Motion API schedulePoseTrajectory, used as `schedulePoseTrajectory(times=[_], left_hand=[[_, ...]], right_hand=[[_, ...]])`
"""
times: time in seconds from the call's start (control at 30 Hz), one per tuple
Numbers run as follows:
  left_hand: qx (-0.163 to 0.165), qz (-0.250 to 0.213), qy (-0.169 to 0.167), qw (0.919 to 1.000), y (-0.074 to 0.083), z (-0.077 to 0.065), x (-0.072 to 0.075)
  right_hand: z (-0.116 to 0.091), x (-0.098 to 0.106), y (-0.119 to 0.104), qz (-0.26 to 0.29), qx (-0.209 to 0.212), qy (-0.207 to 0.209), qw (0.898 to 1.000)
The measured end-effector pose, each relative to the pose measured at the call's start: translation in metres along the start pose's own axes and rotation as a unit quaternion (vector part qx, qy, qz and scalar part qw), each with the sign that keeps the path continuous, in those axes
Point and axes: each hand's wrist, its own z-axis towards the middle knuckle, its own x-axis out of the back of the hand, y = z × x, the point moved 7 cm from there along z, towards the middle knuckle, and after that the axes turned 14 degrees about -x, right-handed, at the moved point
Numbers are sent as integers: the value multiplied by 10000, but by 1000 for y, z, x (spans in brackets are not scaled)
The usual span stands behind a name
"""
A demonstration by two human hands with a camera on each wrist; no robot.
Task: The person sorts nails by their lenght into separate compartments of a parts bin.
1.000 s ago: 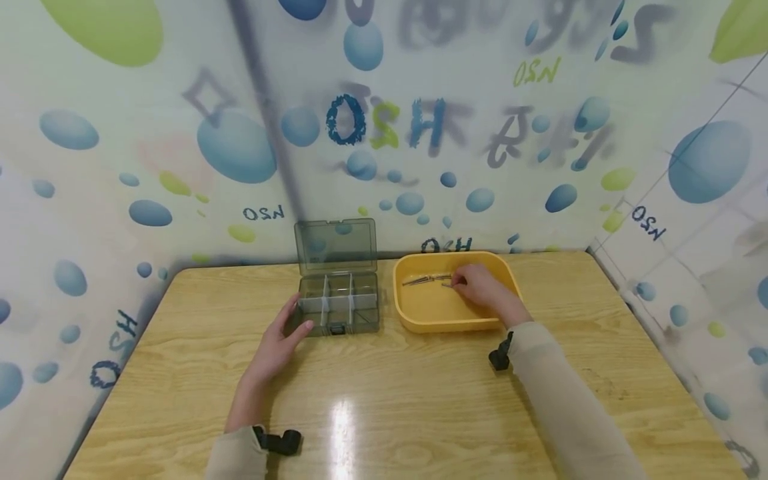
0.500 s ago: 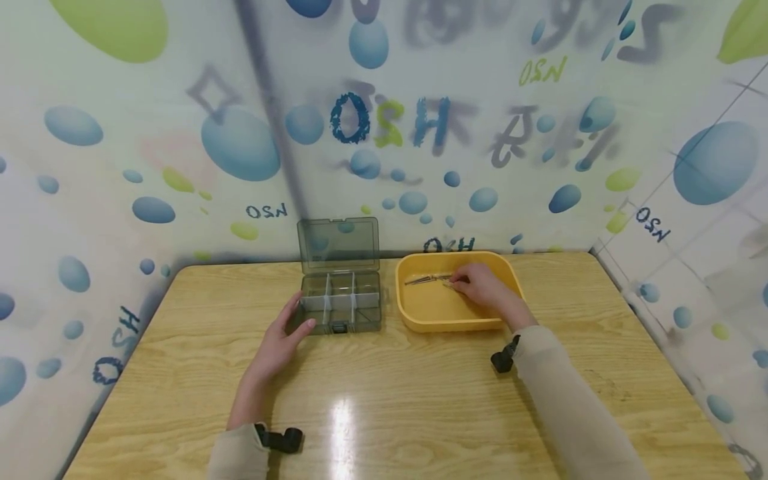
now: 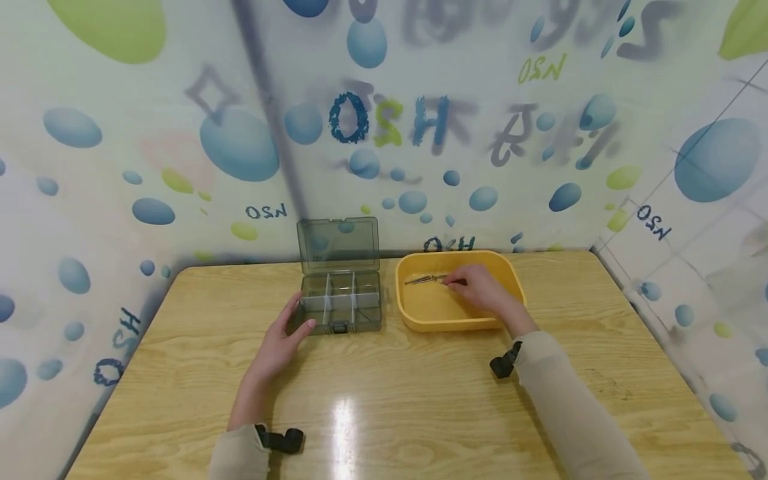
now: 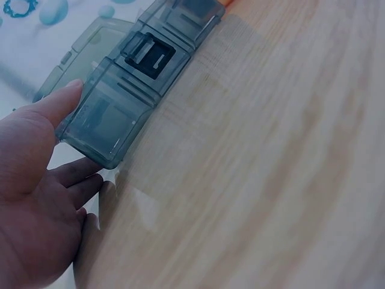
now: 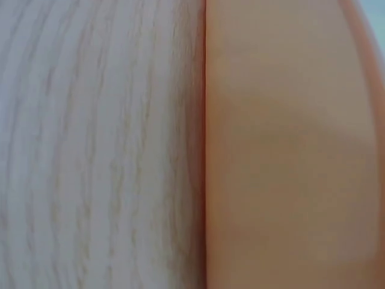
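A grey translucent compartment box (image 3: 367,321) stands on the table with its lid raised at the back. My left hand (image 3: 277,347) rests at the box's left end, fingers along the side and thumb at the front corner. In the left wrist view, that thumb (image 4: 63,102) lies against the box's upper edge near the black latch (image 4: 150,57). To the right, my right hand (image 3: 480,288) reaches into a yellow tray (image 3: 450,325). Its fingertips pinch at a thin metal piece beside several other thin metal pieces (image 3: 419,280); the fingers partly hide it.
The wooden table (image 3: 384,400) ends at a wall with a printed covering (image 3: 240,193) close behind box and tray. A narrow gap separates the box from the tray. The tray's outer wall (image 5: 289,144) fills much of the right wrist view.
My right hand's fingertips have shifted slightly to the left within the tray, toward the other metal pieces. My left hand and the box keep their places.
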Motion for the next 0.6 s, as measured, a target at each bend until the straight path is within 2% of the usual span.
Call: schedulePoseTrajectory(times=[0.17,0.6], left_hand=[[47,-88,6,10000,0,1,0],[-29,-33,-10,10000,1,0,0]], right_hand=[[-3,-1,-4,194,23,-32,9998],[-9,1,-32,454,110,285,9985]])
